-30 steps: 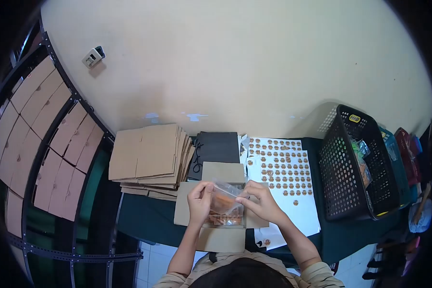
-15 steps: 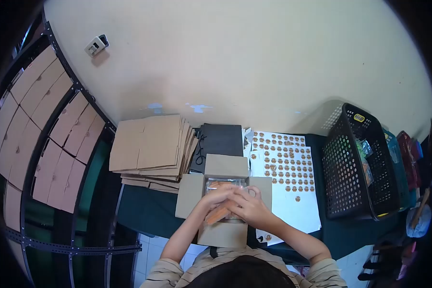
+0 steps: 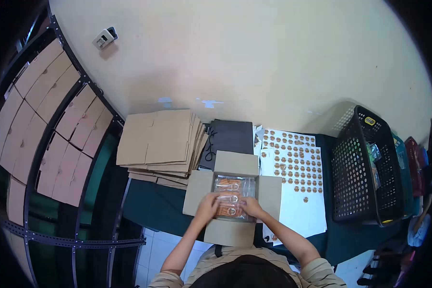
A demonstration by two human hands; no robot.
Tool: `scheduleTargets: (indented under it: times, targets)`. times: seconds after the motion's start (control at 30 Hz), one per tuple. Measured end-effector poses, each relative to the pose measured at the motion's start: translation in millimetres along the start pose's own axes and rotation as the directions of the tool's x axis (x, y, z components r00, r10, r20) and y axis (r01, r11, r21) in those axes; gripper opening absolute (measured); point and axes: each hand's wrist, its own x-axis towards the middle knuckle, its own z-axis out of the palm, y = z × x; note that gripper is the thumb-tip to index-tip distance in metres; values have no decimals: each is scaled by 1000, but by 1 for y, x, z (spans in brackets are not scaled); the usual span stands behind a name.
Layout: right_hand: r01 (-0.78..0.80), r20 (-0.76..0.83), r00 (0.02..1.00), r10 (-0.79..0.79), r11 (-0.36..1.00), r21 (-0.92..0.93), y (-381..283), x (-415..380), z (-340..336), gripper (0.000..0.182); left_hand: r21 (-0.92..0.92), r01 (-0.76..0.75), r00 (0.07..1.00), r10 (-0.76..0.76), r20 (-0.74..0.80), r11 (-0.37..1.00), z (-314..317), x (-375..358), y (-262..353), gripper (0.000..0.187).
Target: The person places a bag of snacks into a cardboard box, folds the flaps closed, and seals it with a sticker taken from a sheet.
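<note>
1. the left hand (image 3: 207,207) lies with fingers flat and spread on the near left edge of the clear packet (image 3: 231,198); whether it grips is unclear.
2. the right hand (image 3: 250,207) presses the packet's near right corner, fingers curled down onto it.
3. 1 second ago both hands held the packet up above the box; now it lies flat inside the open cardboard box (image 3: 233,165), orange contents showing through.
4. the box sits on the dark table (image 3: 149,211) with all 4 flaps spread.
5. a stack of flat cardboard (image 3: 158,144) lies to its left, sticker sheets (image 3: 295,165) to its right.
6. a black basket (image 3: 365,173) stands further right.
</note>
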Motion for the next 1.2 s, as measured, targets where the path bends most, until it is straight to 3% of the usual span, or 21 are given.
scheduleTargets:
  times: [0.07,0.1,0.13,0.17,0.2,0.27,0.37,0.4,0.47,0.7,0.8,0.83,0.9,0.93,1.0,1.03,1.07,1.1,1.13,1.17,1.2]
  targets:
    - [-59,-41,998,53,986,-157,5,5,9,26,174,-124,991,112,74,977,16,-10,-3,29]
    - [-42,-31,999,35,964,-261,1,5,9,27,175,-123,991,111,74,977,22,-14,-3,29]
    - [-42,-30,999,36,964,-261,-4,2,12,27,281,-190,981,173,85,941,29,-18,-3,30]
    - [-53,-159,987,-6,930,-365,-11,-2,17,27,382,-254,967,232,103,889,33,-21,-4,32]
    - [-77,-280,958,-63,883,-463,-12,-4,23,26,380,-253,967,232,102,890,37,-20,-8,32]
    - [-82,-288,955,-71,870,-486,-13,-7,29,29,317,-229,973,203,115,920,43,-18,-15,35]
    - [-41,-385,876,-290,751,-659,-13,-10,32,42,305,-250,968,233,91,919,40,-15,-10,38]
    - [-45,-385,877,-286,751,-659,-9,-10,34,42,317,-244,970,222,103,916,40,-14,-10,38]
    - [-2,-281,942,-182,836,-549,-1,-10,39,40,311,-241,970,219,104,919,42,-14,-12,38]
    - [-26,-239,968,-81,910,-414,-28,-21,6,39,324,-236,971,215,102,916,28,-14,6,35]
    - [-69,-526,831,-178,906,-417,-19,-36,-28,44,231,-188,982,176,70,955,-1,-18,6,37]
    - [-123,-618,762,-194,894,-432,-11,-41,-41,46,265,-79,991,104,-84,961,-13,-23,0,40]
    - [-239,-760,648,46,960,-146,-5,-65,-68,50,320,128,939,-10,-343,939,-32,-33,-17,44]
    - [-232,-831,556,-5,959,-161,33,-72,-64,53,347,223,893,-49,-447,911,-39,-39,-30,46]
    - [-276,-694,591,412,911,306,59,-89,-60,47,46,442,776,-357,-520,896,-42,-51,-64,46]
    - [-277,-695,589,413,911,306,63,-95,-61,47,-346,487,712,-594,-373,801,-44,-54,-67,42]
    - [-264,-479,700,529,816,515,67,-103,-62,42,-347,487,712,-595,-373,801,-45,-58,-70,42]
    - [-286,-227,789,571,668,687,61,-109,-67,38,-511,493,715,-663,-223,704,-51,-57,-57,39]
    - [-287,-225,790,570,669,686,50,-111,-69,38,-649,501,714,-697,-64,572,-52,-58,-50,36]
    - [-197,-343,791,507,742,641,37,-112,-70,33,-593,450,754,-640,-148,668,-46,-60,-52,32]
    - [-108,-455,778,433,805,583,27,-112,-71,28,-592,453,751,-643,-149,666,-41,-61,-48,32]
